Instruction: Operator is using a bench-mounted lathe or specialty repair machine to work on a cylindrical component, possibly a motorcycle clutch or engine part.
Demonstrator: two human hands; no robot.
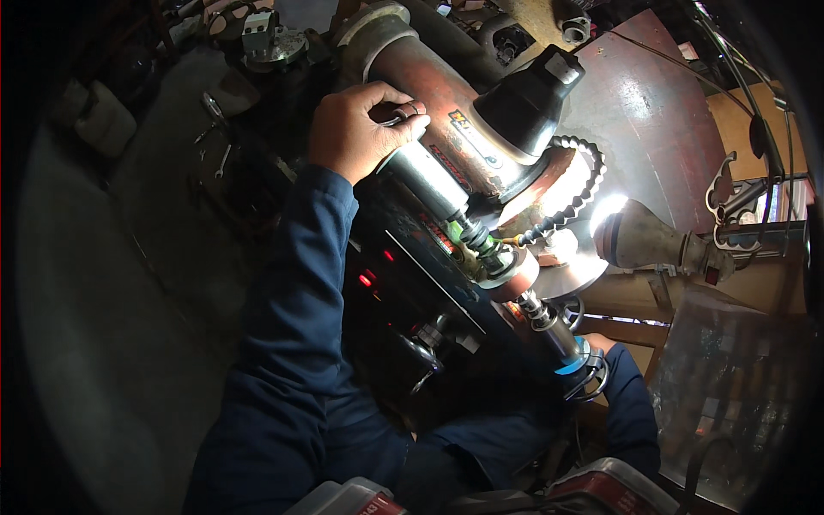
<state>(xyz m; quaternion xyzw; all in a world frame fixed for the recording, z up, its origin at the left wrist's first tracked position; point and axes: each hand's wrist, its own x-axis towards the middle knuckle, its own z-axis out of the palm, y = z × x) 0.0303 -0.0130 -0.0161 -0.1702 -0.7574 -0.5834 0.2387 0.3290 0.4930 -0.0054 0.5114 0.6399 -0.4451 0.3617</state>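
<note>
My left hand [365, 129] is closed at the upper end of a shiny steel cylinder [429, 178], its thumb and fingers pinched on a small dark metal part [396, 116]. The cylinder lies along a worn red machine body [433, 103] and continues through threaded fittings [481, 240] and a round collar [515, 275] to a lower shaft with a blue band [571, 365]. My right hand [599, 343] is beside that lower end, mostly hidden behind it and some curved metal loops; what its fingers do cannot be seen. A black segmented hose [579, 172] curves from the collar area.
A work lamp [631, 236] shines at the right beside a round steel plate [652, 103], with a hanging clamp-like fitting [730, 193] and a clear plastic sheet [721, 369]. A black cone-shaped housing [524, 107] tops the machine. Wrenches [223, 159] and jugs [103, 120] sit at the left.
</note>
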